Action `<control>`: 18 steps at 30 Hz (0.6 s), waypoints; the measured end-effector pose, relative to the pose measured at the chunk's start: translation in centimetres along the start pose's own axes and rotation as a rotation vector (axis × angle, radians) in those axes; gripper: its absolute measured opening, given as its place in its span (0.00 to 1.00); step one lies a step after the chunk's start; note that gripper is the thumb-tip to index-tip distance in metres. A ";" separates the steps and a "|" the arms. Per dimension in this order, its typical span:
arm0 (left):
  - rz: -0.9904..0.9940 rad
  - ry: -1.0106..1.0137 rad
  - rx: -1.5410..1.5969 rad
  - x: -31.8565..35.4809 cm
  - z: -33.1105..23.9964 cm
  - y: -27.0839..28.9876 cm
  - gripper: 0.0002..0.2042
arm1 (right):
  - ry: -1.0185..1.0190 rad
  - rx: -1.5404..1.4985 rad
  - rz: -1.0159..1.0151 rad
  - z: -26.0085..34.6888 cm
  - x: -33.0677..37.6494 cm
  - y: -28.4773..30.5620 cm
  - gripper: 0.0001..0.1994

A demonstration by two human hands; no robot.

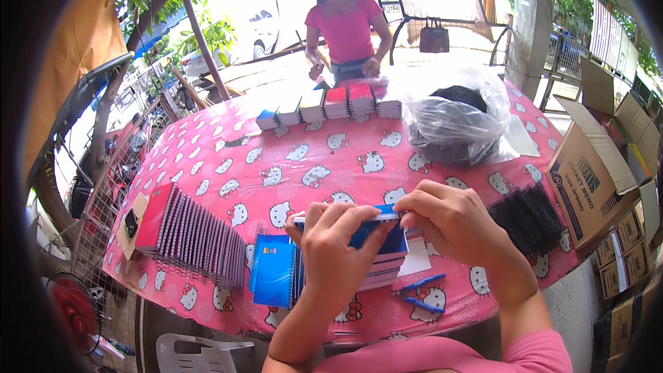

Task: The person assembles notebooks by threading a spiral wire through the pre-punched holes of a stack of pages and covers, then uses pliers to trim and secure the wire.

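1. Fingers on both the left hand [331,245] and right hand [452,224] are pinched shut on a blue notebook [376,231], held above the stack [383,266] on the pink tablecloth [276,159].
2. I'd keep the spine edge level, thumbs steady.
3. Spare black coils [528,214] sit to the right, finished notebooks [197,238] to the left.

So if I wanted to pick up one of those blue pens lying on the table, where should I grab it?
Probably pinch the nearer blue pen around the middle of its barrel, coming straight down from above. It lies flat on the patterned tablecloth, thin and long, so the two long sides are free for fingertips. The second pen lies just behind it, and both hands are busy with a blue notebook.
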State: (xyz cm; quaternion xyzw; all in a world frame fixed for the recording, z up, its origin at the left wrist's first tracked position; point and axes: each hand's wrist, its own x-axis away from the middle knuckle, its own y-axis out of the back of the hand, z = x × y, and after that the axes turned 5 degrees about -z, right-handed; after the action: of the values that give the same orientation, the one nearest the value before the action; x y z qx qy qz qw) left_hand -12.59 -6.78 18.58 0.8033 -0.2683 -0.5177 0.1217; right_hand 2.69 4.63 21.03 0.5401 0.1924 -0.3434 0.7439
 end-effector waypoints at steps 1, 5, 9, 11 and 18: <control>-0.009 0.009 0.010 0.0 -0.1 0.1 0.12 | -0.025 0.013 -0.036 0.6 -0.2 0.1 0.11; 0.006 0.009 -0.028 0.0 -0.2 0.3 0.12 | -0.012 0.034 0.018 0.5 -0.2 -0.1 0.12; 0.000 0.016 -0.013 0.1 -0.2 0.1 0.12 | 0.022 0.008 -0.028 0.5 -0.3 -0.8 0.08; -0.009 0.008 -0.015 0.2 0.0 0.2 0.12 | 0.038 0.007 0.005 0.6 -0.5 -0.7 0.09; -0.003 -0.002 -0.018 0.3 0.1 0.2 0.12 | 0.034 0.013 -0.040 0.8 -0.4 -1.2 0.10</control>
State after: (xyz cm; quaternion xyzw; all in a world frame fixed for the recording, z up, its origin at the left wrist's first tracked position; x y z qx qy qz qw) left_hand -12.65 -7.11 18.46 0.8022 -0.2625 -0.5209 0.1279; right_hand 1.48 3.82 20.75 0.5469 0.2137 -0.3504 0.7297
